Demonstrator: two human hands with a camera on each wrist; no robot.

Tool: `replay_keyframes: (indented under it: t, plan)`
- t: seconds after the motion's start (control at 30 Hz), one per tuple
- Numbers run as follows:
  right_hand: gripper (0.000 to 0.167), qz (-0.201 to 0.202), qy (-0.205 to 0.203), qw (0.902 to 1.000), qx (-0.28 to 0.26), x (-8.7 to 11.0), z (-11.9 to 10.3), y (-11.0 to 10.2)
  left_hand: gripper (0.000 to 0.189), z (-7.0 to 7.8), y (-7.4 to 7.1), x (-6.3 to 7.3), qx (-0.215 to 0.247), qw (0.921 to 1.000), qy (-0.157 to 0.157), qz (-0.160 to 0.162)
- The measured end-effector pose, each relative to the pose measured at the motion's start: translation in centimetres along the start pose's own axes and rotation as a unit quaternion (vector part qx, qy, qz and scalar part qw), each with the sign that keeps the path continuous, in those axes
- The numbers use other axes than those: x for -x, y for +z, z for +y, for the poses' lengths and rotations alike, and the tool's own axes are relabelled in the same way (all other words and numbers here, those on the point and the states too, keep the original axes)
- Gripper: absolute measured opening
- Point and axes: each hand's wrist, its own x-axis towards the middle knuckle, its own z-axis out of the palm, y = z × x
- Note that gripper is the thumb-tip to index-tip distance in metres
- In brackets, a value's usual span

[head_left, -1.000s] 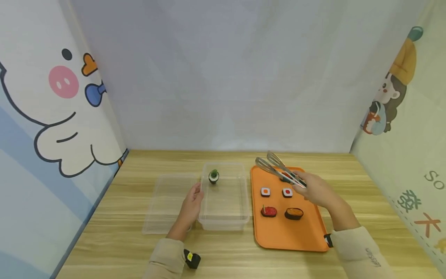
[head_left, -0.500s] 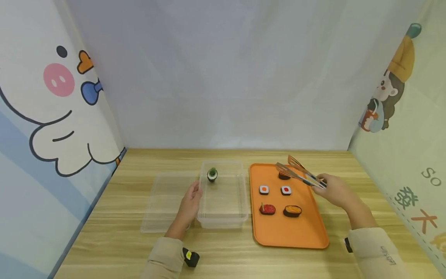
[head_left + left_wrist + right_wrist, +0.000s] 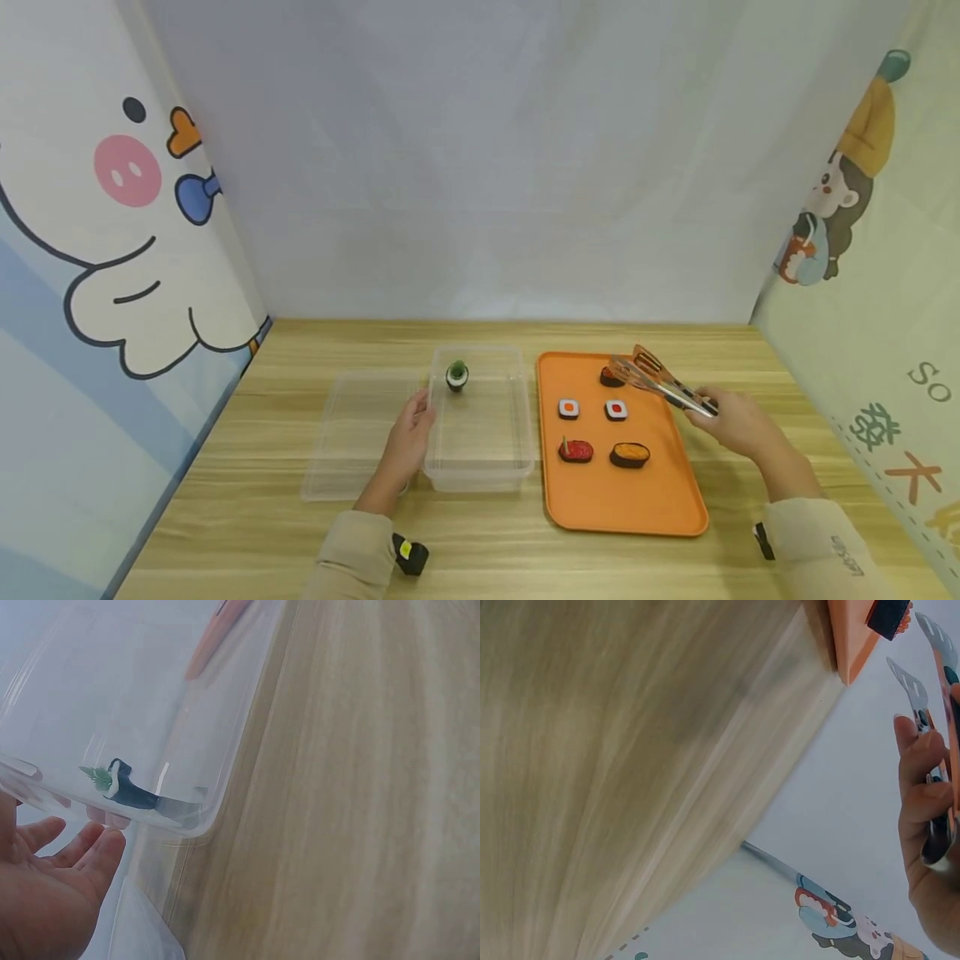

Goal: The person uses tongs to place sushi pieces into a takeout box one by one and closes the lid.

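My right hand point(image 3: 731, 421) grips metal tongs point(image 3: 663, 387) past the right edge of the orange tray point(image 3: 622, 508). The tongs' slotted ends stand apart, over the tray's far right corner, near a dark-wrapped sushi piece with orange-red topping point(image 3: 611, 377). In the right wrist view, fingers point(image 3: 922, 799) curl round the tongs. My left hand point(image 3: 410, 429) is at the left side of a clear plastic box point(image 3: 480, 479), its fingertips right at the wall and loosely extended in the left wrist view. Inside the box lies a hand roll with green filling point(image 3: 127, 787).
On the tray are two square sushi rolls, one with an orange centre point(image 3: 568, 408) and one with a red centre point(image 3: 617, 409). Nearer lie a red-topped piece point(image 3: 576, 451) and an orange-topped piece point(image 3: 630, 454). A clear lid point(image 3: 352, 442) lies left of the box.
My right hand has moved right and slightly nearer with the tongs, from over the tray to beyond its right edge. The left hand has stayed at the box.
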Motion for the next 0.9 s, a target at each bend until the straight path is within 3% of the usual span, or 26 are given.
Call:
replay_keyframes:
  t: [0.17,0.33,0.5,0.9]
  plan:
    - [0.040,-0.002,0.007,1.0000,0.007,0.2,0.0,0.6,0.048,0.0,0.0,0.0,-0.005,1.0000,0.003,0.000]
    - [0.039,-0.011,0.029,0.9993,0.023,0.3,-1.3,1.1,0.047,0.0,0.1,0.0,-0.005,1.0000,0.004,0.002]
    - [0.048,-0.035,0.044,0.9979,0.033,-0.2,-2.4,0.6,0.047,-0.1,0.1,0.0,-0.002,1.0000,0.006,0.002]
    - [0.047,-0.056,0.015,0.9982,-0.016,-0.6,-1.2,-0.1,0.047,-0.3,0.2,-0.1,0.002,1.0000,0.004,0.006]
